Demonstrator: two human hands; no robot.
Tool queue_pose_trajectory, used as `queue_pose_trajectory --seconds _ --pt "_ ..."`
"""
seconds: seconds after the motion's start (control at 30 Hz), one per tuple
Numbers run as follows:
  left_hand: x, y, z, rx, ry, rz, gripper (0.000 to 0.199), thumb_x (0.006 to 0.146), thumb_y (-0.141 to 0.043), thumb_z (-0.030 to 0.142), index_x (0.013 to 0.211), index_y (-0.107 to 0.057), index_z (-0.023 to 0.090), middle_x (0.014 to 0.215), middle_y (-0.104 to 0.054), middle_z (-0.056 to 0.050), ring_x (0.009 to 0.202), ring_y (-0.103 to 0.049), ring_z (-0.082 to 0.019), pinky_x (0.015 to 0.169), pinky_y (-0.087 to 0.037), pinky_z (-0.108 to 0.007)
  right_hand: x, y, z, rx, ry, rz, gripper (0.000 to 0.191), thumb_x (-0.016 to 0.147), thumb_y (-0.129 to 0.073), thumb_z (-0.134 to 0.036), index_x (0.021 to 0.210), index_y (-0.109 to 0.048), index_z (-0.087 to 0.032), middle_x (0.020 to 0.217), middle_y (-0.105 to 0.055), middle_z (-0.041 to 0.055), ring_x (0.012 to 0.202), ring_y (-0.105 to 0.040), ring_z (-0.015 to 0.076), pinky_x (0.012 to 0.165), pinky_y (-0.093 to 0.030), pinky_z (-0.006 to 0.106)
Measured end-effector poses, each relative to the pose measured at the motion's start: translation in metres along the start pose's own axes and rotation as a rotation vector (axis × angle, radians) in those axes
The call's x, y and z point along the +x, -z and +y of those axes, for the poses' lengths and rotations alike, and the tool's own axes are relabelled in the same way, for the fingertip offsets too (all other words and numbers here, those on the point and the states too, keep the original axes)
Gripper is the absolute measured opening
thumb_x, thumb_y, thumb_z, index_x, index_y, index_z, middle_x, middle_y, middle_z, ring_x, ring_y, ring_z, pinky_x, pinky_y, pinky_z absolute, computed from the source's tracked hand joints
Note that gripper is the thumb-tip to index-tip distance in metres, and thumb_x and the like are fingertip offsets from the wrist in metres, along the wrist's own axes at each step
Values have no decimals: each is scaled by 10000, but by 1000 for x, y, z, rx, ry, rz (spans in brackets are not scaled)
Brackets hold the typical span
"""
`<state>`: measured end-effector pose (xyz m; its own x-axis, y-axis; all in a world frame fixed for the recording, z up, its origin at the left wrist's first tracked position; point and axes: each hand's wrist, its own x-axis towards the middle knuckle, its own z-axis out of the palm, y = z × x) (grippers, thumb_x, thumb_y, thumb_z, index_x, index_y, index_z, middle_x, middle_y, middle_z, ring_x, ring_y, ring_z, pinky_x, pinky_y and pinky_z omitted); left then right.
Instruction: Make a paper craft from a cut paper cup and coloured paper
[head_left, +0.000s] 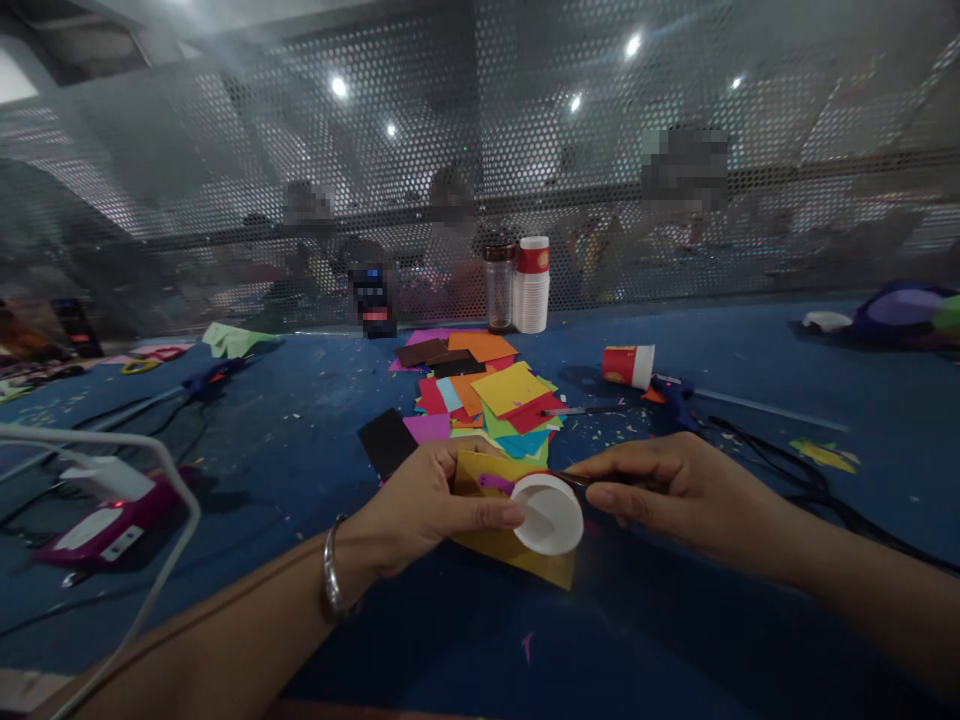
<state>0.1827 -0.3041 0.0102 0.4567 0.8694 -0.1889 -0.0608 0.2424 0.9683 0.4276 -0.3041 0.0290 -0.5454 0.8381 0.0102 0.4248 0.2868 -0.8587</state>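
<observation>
My left hand (450,495) is closed, pinching a white paper cup (549,515) together with a yellow paper sheet (525,562). The cup's open mouth faces me, and a small purple piece (495,484) sticks out from its side. Close to the cup's right rim, my right hand (664,490) grips a thin, dark, pen-like tool (576,478) between thumb and fingers. Most of that tool is hidden, and I cannot tell whether its tip touches the cup or the sheet.
Ahead lies a pile of coloured paper (480,385) with a pen (581,411). To the right are a tipped red-and-white cup (628,366) and a blue glue gun (675,398). Stacked cups (533,290) and a bottle (499,290) stand behind. A purple power strip (120,525) lies left.
</observation>
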Motion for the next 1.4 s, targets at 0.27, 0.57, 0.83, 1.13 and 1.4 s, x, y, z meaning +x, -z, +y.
queue_pose_trajectory --seconds 0.27,0.57,0.83,1.13,1.4 --pt "-1 0 1 -39 -12 -37 272 611 -870 158 809 -683 158 754 -709 17 670 -635 -100 629 -473 -204 0 -1 2 -4 -1 -9 365 863 -630 -483 1114 -766 -256 806 -761 20 725 -674 165 649 -523 257" --pt "0 2 -2 -15 -2 -46 308 612 -873 177 867 -702 148 826 -723 -9 725 -646 -112 669 -482 -210 0 -1 3 -26 6 -8 371 877 -620 -490 1125 -762 -255 826 -768 20 742 -681 165 660 -529 248" --pt "0 2 -1 -10 -8 -45 303 600 -881 185 855 -722 148 796 -718 -4 704 -638 -108 652 -481 -203 0 0 2 -48 12 -7 368 882 -617 -478 1134 -758 -249 838 -772 15 737 -681 157 654 -528 239" --pt "-1 0 0 -31 1 -23 295 590 -884 216 854 -765 160 815 -737 -28 712 -645 -134 666 -499 -236 -1 0 0 -69 -9 6 397 869 -618 -506 1143 -755 -254 855 -768 23 733 -663 166 640 -514 254" --pt "-3 0 0 -6 21 -7 302 560 -893 257 812 -759 159 817 -727 -39 717 -629 -146 673 -478 -257 -1 -1 0 -16 -24 -43 399 873 -617 -511 1148 -752 -255 907 -772 26 776 -664 172 680 -516 260"
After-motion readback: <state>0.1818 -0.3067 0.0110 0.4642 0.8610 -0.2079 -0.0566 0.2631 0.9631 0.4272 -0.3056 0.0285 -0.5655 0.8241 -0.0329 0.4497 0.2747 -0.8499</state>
